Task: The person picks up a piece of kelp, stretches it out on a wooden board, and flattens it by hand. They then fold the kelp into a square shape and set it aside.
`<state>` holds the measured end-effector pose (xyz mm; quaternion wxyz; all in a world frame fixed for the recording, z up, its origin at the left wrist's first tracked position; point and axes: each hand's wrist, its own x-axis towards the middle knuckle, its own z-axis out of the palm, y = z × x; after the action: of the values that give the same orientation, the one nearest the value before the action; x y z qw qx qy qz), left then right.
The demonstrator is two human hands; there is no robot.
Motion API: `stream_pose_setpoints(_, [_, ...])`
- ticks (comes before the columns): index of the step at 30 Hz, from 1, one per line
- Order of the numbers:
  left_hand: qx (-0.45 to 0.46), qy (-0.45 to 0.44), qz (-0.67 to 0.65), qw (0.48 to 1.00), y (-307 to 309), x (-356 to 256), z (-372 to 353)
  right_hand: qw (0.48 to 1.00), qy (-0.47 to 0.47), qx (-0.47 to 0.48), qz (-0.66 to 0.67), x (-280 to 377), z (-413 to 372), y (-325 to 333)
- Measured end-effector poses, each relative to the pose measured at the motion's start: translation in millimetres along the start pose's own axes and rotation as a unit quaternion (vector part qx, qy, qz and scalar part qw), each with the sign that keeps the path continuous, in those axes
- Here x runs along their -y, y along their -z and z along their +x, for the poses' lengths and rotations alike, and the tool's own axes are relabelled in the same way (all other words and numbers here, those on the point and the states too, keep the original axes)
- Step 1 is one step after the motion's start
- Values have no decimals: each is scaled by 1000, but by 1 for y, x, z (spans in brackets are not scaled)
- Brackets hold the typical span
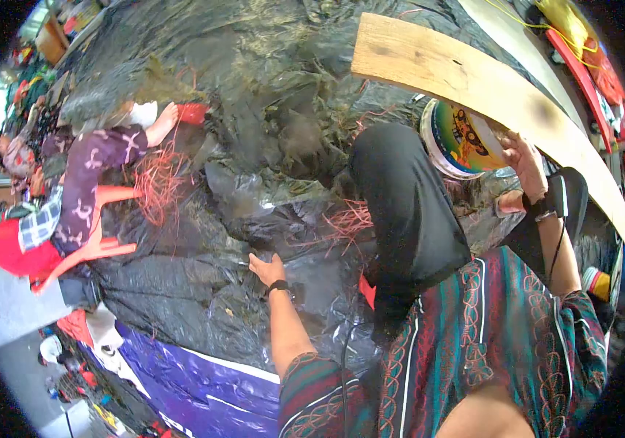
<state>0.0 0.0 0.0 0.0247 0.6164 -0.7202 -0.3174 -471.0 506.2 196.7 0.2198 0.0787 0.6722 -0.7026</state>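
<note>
My left hand [266, 271] reaches out over the black plastic sheet [203, 292], its thumb apart from the fingers and nothing visible in it. Thin red strips [347, 221] lie in a loose bunch beyond it, near my knee. On my right, my right hand [523, 155] is at the edge of a round plastic bucket [466, 139] with a printed picture on its side, the fingers bent against it. The bucket is tilted between my legs and the wooden plank [466, 69], which partly covers it.
At the left a person [101, 164] in patterned trousers sits on a red plastic chair [101, 244], one bare foot by a red object [192, 113]. A bigger tangle of red strips [160, 182] lies near them. Purple sheeting [196, 379] borders the black plastic.
</note>
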Motion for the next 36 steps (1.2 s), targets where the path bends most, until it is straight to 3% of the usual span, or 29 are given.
stream_pose_setpoints(2, [-9,17,-6,1000,-13,9,3,998,20,-24,-58,13,-19,-4])
stream_pose_setpoints(3, [-5,41,-71,997,-33,17,54,998,34,-29,-47,8,3,-28])
stream_pose_setpoints(5, [35,68,-137,988,-48,60,73,996,9,-51,-68,9,-3,-35])
stream_pose_setpoints(6, [7,29,-60,998,-50,60,53,996,10,-48,-74,25,-16,-53])
stream_pose_setpoints(7, [39,41,-43,997,-41,48,44,996,12,-52,-76,25,-17,-54])
stream_pose_setpoints(10, [-57,95,14,994,-52,42,4,995,11,-78,-60,23,-15,-48])
stream_pose_setpoints(11, [-198,36,39,979,-94,95,4,995,11,-74,-62,26,-13,-48])
stream_pose_setpoints(13, [-71,163,11,984,-83,58,-34,998,4,-26,-52,24,-13,-47])
stream_pose_setpoints(14, [-75,169,12,983,-83,53,-50,996,8,-58,-62,27,-19,-60])
stream_pose_setpoints(15, [-24,11,136,990,-85,48,-64,997,6,-53,-63,28,-19,-62])
stream_pose_setpoints(16, [30,-147,255,955,-81,37,-75,997,4,-47,-64,28,-19,-62])
stream_pose_setpoints(17, [27,-145,256,956,-79,22,-81,997,2,-43,-65,29,-20,-61])
stream_pose_setpoints(18, [6,-37,-12,999,-71,-6,-87,997,3,-40,-63,18,-12,-40])
stream_pose_setpoints(19, [-16,70,-280,957,-59,-41,-92,998,10,-30,-60,14,-10,-36])
stream_pose_setpoints(21, [-66,151,-495,853,1,-141,-100,998,26,-19,-53,6,-3,-28])
stream_pose_setpoints(25, [-129,-95,-578,800,80,-256,-84,999,33,-7,-11,2,-1,-29])
stream_pose_setpoints(26, [-201,-225,-381,874,101,-277,-82,1000,30,2,-4,1,-2,-27])
stream_pose_setpoints(27, [-259,-343,-158,889,121,-305,-89,1000,26,6,5,8,-10,-40])
stream_pose_setpoints(28, [-126,-323,-446,825,145,-349,-108,999,25,21,-12,19,-22,-53])
stream_pose_setpoints(29, [31,-266,-685,678,164,-391,-129,999,27,31,-29,30,-31,-65])
stream_pose_setpoints(33, [206,-390,-664,604,185,-495,-171,987,90,124,-50,66,-43,-81])
stream_pose_setpoints(36, [282,-402,-652,577,163,-562,-235,974,119,191,12,115,-67,-89])
